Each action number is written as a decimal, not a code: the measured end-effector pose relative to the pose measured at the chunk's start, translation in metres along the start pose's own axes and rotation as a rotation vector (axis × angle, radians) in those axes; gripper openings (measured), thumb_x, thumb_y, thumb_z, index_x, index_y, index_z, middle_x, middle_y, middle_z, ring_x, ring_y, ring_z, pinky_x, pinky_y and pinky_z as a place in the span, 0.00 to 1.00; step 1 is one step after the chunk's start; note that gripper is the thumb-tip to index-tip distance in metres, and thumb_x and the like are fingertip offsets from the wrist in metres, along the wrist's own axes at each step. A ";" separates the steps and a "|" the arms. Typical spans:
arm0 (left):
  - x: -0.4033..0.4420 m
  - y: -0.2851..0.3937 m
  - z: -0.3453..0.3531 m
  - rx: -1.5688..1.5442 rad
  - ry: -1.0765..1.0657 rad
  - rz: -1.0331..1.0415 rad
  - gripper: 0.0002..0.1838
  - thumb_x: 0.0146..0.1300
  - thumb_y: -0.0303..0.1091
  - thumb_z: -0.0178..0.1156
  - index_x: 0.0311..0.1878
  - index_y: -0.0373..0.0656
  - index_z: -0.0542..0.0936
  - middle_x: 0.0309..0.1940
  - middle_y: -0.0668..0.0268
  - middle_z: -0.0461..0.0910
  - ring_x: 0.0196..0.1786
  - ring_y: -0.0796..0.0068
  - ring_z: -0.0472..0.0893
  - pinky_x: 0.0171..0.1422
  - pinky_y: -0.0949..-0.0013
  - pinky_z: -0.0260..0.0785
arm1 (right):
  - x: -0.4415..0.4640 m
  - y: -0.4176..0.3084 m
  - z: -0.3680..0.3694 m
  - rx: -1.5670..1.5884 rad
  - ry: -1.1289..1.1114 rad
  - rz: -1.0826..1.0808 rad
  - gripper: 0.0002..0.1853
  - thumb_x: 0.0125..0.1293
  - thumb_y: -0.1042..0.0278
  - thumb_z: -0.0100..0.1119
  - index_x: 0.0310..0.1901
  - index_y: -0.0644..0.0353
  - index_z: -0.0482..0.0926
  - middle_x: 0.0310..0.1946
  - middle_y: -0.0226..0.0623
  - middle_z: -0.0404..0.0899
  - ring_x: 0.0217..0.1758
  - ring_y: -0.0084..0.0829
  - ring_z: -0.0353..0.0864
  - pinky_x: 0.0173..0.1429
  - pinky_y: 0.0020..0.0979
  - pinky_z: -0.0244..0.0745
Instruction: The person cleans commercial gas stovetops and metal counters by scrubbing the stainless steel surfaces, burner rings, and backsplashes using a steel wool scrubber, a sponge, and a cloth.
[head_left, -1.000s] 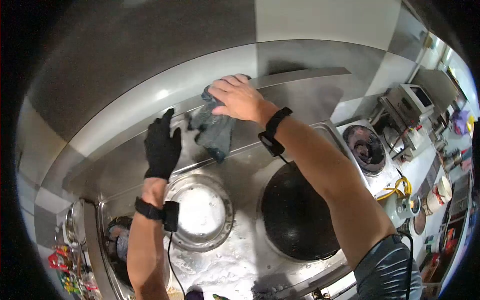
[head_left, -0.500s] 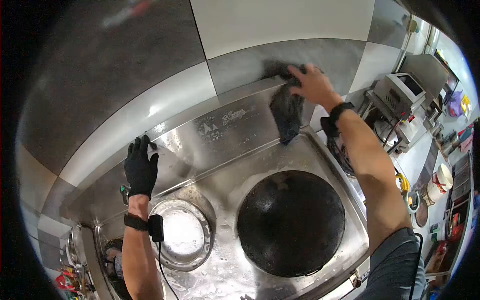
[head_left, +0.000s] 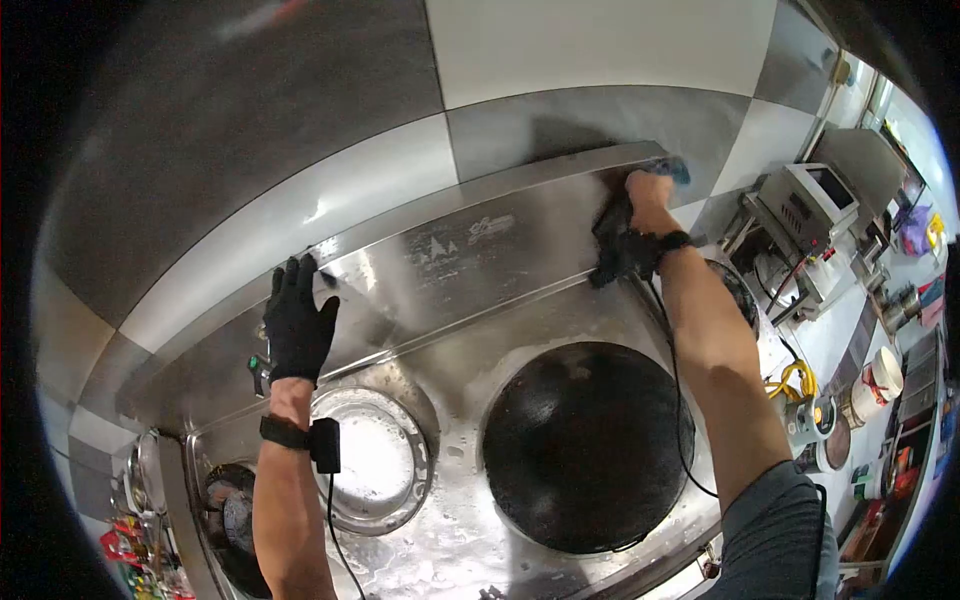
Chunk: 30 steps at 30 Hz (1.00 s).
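We see a dark grey wall tile (head_left: 250, 130) at upper left and an off-white wall tile (head_left: 600, 45) at top centre. Left of centre, we find a black glove (head_left: 300, 325); at lower centre, a black disc (head_left: 590, 445); at right, a yellow hose (head_left: 795, 380).

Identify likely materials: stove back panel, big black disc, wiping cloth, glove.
Back panel: likely stainless steel, satin; gray sheen, soft reflections.
Black disc: maybe iron or coated steel, semi-gloss; blurred highlight on a dark, mottled face.
Cloth, in the right hand: dark fabric, matte, bunched; fiber unclear.
Glove: black, matte, close-fitting; knit or thin rubber, can't tell.
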<state>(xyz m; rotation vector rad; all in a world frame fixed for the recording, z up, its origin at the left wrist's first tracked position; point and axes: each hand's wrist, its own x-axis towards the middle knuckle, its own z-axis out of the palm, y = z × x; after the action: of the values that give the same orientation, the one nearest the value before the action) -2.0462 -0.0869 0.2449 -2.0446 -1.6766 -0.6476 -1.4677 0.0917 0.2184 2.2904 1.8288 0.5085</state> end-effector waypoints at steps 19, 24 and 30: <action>-0.037 -0.065 -0.078 -0.503 0.102 -0.095 0.30 0.64 0.46 0.71 0.65 0.39 0.79 0.65 0.49 0.79 0.68 0.51 0.79 0.72 0.54 0.71 | -0.246 -0.367 -0.155 0.875 0.204 -0.331 0.29 0.54 0.60 0.81 0.56 0.64 0.84 0.51 0.54 0.85 0.53 0.49 0.86 0.60 0.40 0.82; -0.085 -0.122 -0.099 -0.532 0.204 -0.328 0.25 0.63 0.42 0.73 0.60 0.39 0.82 0.55 0.53 0.85 0.57 0.57 0.85 0.63 0.60 0.76 | -0.266 -0.368 -0.215 0.956 0.508 -0.471 0.25 0.59 0.63 0.75 0.57 0.64 0.84 0.41 0.50 0.88 0.44 0.46 0.89 0.53 0.41 0.84; -0.135 -0.154 -0.109 -1.046 0.063 -0.667 0.22 0.66 0.41 0.72 0.59 0.41 0.82 0.49 0.60 0.86 0.49 0.72 0.84 0.50 0.67 0.80 | -0.249 -0.368 -0.323 0.877 0.826 -0.622 0.20 0.61 0.70 0.69 0.54 0.67 0.83 0.38 0.50 0.88 0.40 0.47 0.89 0.48 0.40 0.84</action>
<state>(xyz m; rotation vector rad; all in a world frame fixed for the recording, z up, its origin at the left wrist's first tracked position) -2.2296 -0.2284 0.2561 -1.8922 -2.2491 -2.1440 -1.9685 -0.0890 0.3544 1.7450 3.5720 0.6855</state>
